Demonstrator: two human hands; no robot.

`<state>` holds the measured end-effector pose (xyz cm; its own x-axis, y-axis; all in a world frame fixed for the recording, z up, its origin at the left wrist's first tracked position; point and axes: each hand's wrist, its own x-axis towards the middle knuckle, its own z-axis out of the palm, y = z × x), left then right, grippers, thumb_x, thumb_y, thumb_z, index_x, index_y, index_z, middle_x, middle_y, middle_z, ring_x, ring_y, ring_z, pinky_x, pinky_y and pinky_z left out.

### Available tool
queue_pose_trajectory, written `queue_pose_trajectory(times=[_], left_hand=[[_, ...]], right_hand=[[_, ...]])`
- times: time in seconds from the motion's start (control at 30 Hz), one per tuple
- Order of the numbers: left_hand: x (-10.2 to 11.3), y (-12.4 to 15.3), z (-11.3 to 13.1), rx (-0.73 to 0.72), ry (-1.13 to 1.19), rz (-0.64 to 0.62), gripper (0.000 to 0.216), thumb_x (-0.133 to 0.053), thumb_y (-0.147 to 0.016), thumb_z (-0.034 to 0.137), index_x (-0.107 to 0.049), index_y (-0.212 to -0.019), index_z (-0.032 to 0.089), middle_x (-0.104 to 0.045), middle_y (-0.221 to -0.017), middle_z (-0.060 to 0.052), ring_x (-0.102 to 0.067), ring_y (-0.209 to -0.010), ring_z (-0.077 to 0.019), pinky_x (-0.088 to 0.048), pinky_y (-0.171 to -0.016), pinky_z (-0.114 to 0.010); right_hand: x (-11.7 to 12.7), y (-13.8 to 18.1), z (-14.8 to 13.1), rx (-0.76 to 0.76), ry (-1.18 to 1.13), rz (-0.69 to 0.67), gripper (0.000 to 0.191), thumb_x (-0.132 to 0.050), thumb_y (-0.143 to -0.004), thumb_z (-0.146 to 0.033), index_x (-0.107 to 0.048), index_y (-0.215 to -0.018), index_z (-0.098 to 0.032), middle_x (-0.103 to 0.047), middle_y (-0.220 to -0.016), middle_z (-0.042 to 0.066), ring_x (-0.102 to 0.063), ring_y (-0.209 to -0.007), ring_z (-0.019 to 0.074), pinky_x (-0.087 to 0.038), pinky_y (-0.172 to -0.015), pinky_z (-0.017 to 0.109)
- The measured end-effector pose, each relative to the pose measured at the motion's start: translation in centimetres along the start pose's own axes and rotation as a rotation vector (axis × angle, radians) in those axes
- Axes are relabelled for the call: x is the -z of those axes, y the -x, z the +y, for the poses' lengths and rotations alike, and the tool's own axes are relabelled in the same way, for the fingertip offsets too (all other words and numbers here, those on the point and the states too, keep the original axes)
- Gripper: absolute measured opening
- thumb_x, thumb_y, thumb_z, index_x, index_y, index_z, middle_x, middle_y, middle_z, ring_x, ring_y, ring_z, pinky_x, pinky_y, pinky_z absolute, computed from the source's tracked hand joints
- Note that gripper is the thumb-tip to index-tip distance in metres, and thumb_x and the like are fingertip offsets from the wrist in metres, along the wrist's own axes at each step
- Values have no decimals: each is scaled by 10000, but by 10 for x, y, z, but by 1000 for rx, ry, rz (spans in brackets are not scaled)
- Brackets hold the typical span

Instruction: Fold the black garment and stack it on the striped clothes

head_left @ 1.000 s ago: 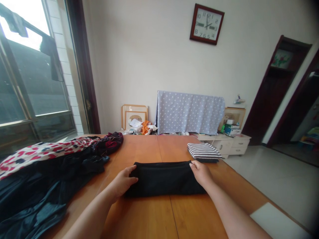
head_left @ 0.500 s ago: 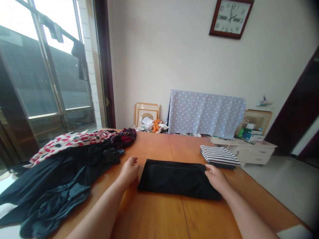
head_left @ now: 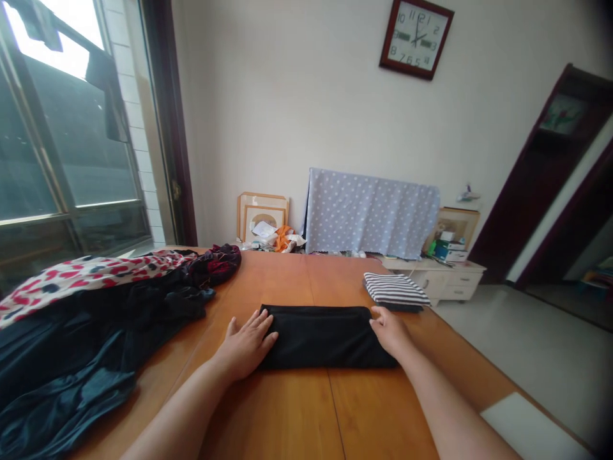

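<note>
With your left hand (head_left: 246, 345) spread flat and your right hand (head_left: 390, 332) resting loosely open on either end of the folded black garment (head_left: 318, 335), gripping nothing, uneven pressure could skew its folds.

Wall clock (head_left: 416, 39) face: the numerals 11, 12, 1 and 2 run across the top; 8, 7, 6 and 5 along the bottom; 10 on its left side, 3 on its right.
Wall clock panels: two dark digital strips sit at mid-face, their figures too small to read.
Boxes (head_left: 446, 250) on the low cabinet: print present, not legible.
Elsewhere: no readable text, label or brand.
</note>
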<state>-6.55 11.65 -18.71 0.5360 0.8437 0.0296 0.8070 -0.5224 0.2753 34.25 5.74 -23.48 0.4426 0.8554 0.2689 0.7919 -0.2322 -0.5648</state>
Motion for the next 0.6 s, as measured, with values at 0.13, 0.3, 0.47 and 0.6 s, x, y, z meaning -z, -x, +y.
queue_pose_trajectory(times=[0.13,0.3,0.47,0.6], left_hand=[[2,-1,2,37,-3,15,641,-279,-968,573,-375,-1508,241,-238,-1608,-84,-117,-1509,-290,-3,-1145,-671],[1,0,8,-37,28,89,582,-310,-981,526,-412,-1488,260,-284,-1595,-72,-141,-1509,-254,73,-1162,-613],[-1,2,9,-23,21,30,716,-286,-941,653,-347,-1522,241,-244,-1603,-85,-141,-1505,-290,69,-1151,-642],[-1,2,3,27,-2,-16,818,-282,-897,728,-292,-1543,227,-174,-1614,-102,-100,-1508,-318,64,-1132,-674]], right_hand=[[13,5,-14,24,77,76,413,-526,-873,-336,-590,-1267,-230,-711,-1003,52,-660,-892,201,-472,-803,303],[17,23,-53,239,46,34,413,-391,-955,-397,-640,-1243,-239,-658,-1257,81,-615,-1123,228,-448,-974,326],[1,39,-76,346,147,-312,650,-281,-977,-570,-417,-1491,-195,-379,-1558,74,-292,-1458,244,-218,-1189,385],[-4,40,-75,272,248,-479,788,-189,-948,-685,-227,-1565,-195,-163,-1633,56,-88,-1515,229,-70,-1219,416]])
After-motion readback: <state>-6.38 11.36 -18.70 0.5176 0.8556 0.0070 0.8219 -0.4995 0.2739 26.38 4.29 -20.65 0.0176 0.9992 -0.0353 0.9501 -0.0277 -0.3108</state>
